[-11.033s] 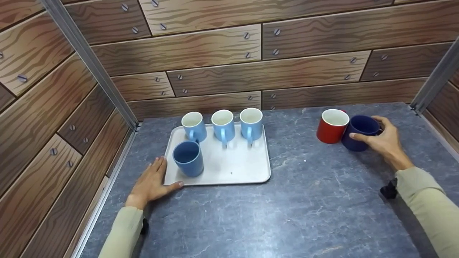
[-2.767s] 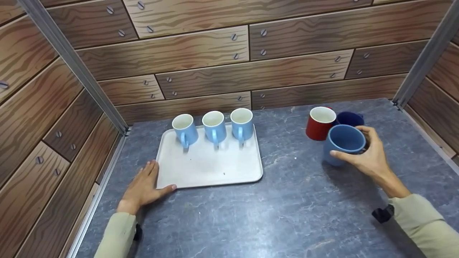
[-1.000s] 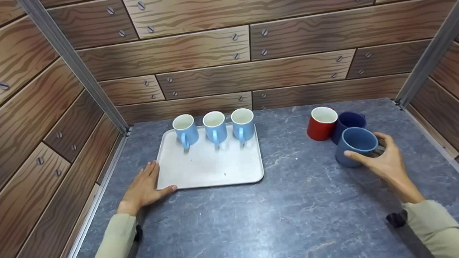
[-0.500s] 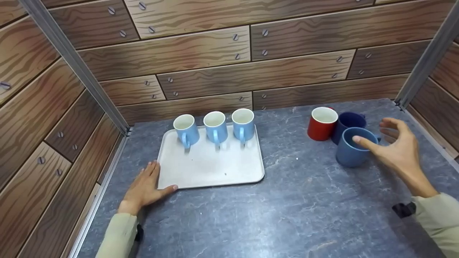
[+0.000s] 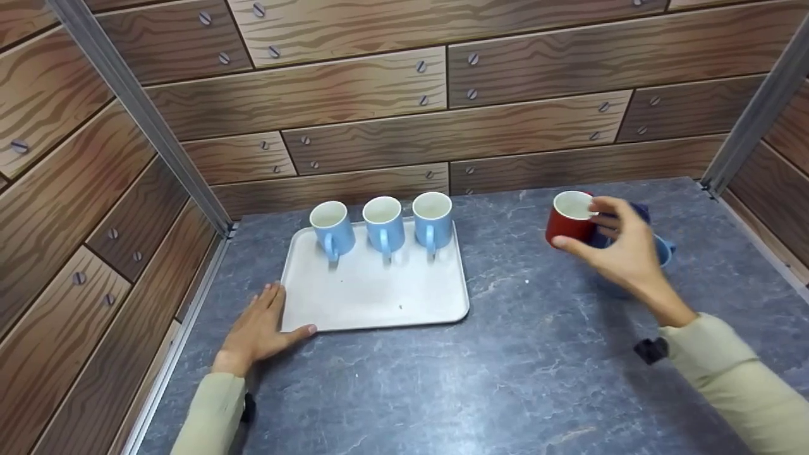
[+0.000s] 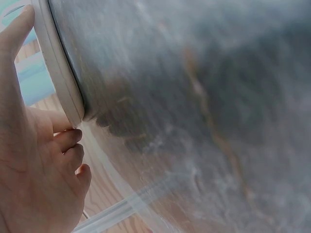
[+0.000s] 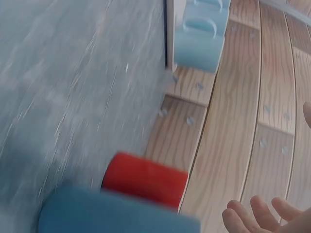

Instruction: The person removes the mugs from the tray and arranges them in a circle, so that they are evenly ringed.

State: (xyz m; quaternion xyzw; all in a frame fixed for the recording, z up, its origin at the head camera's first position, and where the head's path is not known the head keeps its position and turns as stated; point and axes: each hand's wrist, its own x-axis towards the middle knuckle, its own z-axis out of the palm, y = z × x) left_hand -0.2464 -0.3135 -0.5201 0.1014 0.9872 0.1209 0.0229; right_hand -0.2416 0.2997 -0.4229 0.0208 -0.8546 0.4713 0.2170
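Note:
My left hand [image 5: 259,325] rests at the near left corner of the white tray [image 5: 373,300], fingers straight along its left side and thumb at the front edge. On the tray's back part stand three light blue mugs, a left one [image 5: 336,237], a middle one [image 5: 390,236] and a right one [image 5: 437,232], handles towards me. My right hand [image 5: 622,256] hovers with spread fingers by the red mug [image 5: 564,229], holding nothing. Behind that hand, partly hidden, are the medium blue mug [image 5: 663,251] and the navy mug [image 5: 641,212]. The right wrist view shows the fingers apart from the mugs.
The grey marbled table [image 5: 430,392] carries everything. Wood-patterned panels [image 5: 354,101] enclose it at the back and both sides, with a metal post [image 5: 152,129] at the back left corner.
The medium blue mug, earlier on the tray, was carried right and set down before the navy mug. My right hand let go and moved left to the red mug. The left hand stayed.

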